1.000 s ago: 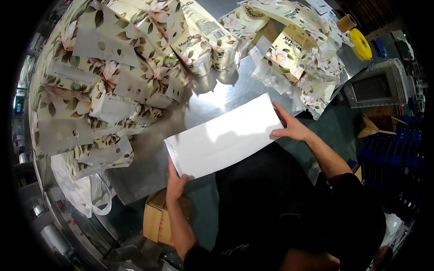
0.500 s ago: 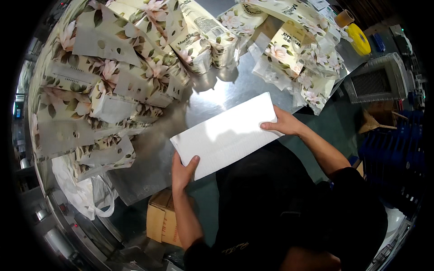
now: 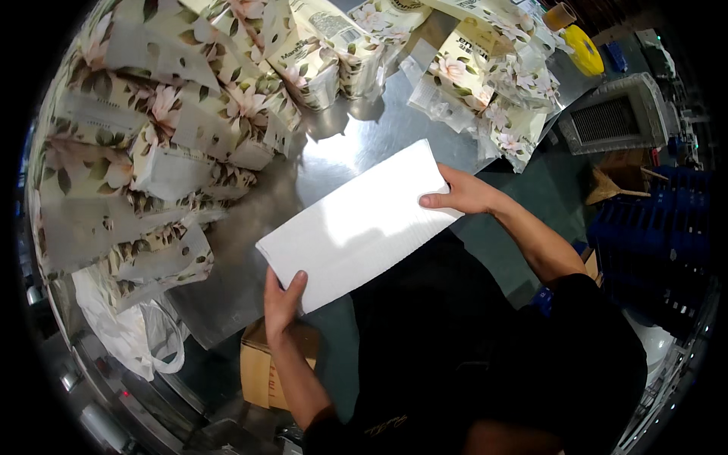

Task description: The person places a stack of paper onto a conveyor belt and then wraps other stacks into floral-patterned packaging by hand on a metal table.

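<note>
White rectangular stack of tissue sheets (image 3: 360, 224): centre frame, long axis running 8 to 2 o'clock, partly over bare steel tabletop (image 3: 364, 140). Your left hand (image 3: 282, 303) grips its 8 o'clock end, thumb on top, other fingers hidden beneath. Your right hand (image 3: 462, 193) clasps 2 o'clock end, fingers together, curled over edge. Floral-printed tissue packs (image 3: 167, 114) heaped at 10 o'clock; more at 1 o'clock. Brown cardboard box (image 3: 262, 368) at 7 o'clock, below table edge.
</note>
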Demonstrator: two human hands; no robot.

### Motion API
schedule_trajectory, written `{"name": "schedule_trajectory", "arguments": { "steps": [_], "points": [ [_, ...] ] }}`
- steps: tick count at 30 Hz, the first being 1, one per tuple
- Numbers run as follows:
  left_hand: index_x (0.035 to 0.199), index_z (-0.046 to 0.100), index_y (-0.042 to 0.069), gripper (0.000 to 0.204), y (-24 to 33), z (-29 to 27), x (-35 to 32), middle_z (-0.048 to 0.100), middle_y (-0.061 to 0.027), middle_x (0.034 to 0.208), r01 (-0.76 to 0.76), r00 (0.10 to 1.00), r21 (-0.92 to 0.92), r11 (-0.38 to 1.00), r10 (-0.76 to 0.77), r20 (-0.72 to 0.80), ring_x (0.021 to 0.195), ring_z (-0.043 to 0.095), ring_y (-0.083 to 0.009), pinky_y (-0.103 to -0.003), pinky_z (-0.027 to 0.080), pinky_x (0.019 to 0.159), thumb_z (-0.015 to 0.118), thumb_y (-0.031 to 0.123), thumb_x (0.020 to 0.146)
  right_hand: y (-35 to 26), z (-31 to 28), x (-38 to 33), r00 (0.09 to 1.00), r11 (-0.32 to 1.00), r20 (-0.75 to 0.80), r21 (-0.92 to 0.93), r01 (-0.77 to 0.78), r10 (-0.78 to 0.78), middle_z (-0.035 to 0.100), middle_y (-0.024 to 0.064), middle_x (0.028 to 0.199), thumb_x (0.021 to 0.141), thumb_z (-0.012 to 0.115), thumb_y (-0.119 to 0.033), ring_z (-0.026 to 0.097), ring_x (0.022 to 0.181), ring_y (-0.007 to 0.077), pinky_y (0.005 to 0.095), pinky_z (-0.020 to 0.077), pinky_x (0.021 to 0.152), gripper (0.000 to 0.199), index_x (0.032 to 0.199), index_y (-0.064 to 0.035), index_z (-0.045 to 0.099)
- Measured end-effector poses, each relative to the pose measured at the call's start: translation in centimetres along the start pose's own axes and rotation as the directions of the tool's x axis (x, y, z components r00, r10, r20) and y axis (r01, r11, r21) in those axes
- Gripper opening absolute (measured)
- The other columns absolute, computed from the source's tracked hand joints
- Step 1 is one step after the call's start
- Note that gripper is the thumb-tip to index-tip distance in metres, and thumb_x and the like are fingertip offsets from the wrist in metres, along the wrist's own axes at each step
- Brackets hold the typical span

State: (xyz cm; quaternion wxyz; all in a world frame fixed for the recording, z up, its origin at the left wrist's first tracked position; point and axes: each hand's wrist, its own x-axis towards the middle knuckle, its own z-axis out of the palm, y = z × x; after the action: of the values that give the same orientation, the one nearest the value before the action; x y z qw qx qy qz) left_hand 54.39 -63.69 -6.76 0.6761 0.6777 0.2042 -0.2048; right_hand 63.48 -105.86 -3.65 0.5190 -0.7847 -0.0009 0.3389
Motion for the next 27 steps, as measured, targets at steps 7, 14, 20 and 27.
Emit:
{"name": "schedule_trajectory", "arguments": {
  "steps": [7,14,20,27],
  "points": [
    [0.148,0.039,-0.001,0.075,0.6,-0.6,-4.0,0.057,-0.0164,0.133,-0.072,0.993,-0.066,0.995,0.065,-0.1,0.121,0.054,-0.0243,-0.037,0.044,0.103,0.076,0.027,0.089,-2.2,1.2,1.7,0.994,0.992,0.067,-0.078,0.094,-0.089,0.055,0.0162,0.14,0.088,0.077,-0.045,0.05,0.131,0.0262,0.0382,0.0374,0.111,0.085,0.149,0.0004,0.039],
    [0.149,0.04,0.0,0.06,-1.1,-1.3,-9.1,0.055,-0.0115,0.137,-0.102,0.946,-0.07,0.992,0.075,-0.317,0.123,0.051,-0.0195,-0.034,0.041,0.104,0.063,0.025,0.1,-2.2,3.3,5.8,0.951,0.975,0.223,0.006,0.221,-0.217,0.054,0.0188,0.143,0.086,0.077,-0.047,0.049,0.134,0.0298,0.041,0.0377,0.112,0.088,0.151,-0.0008,0.039],
    [0.151,0.037,0.0,0.053,-6.4,-5.1,-14.5,0.056,-0.0126,0.136,0.005,0.87,-0.082,0.997,-0.045,-0.49,0.121,0.053,-0.0195,-0.034,0.042,0.103,0.038,0.034,0.11,-5.2,8.4,8.2,0.905,0.987,0.397,0.007,0.162,-0.151,0.056,0.0166,0.139,0.085,0.079,-0.043,0.052,0.128,0.0258,0.04,0.0406,0.109,0.085,0.149,-0.0004,0.041],
    [0.149,0.037,-0.001,0.072,-8.4,-9.9,-20.0,0.055,-0.0137,0.138,-0.092,0.784,-0.12,0.989,-0.003,-0.621,0.127,0.052,-0.0244,-0.038,0.041,0.108,0.073,0.019,0.091,-9.7,19.4,8.9,0.777,0.916,0.578,-0.118,0.383,-0.25,0.056,0.0254,0.138,0.087,0.075,-0.045,0.054,0.13,0.0354,0.0456,0.0422,0.11,0.088,0.151,0.0009,0.035]
  ]
}}
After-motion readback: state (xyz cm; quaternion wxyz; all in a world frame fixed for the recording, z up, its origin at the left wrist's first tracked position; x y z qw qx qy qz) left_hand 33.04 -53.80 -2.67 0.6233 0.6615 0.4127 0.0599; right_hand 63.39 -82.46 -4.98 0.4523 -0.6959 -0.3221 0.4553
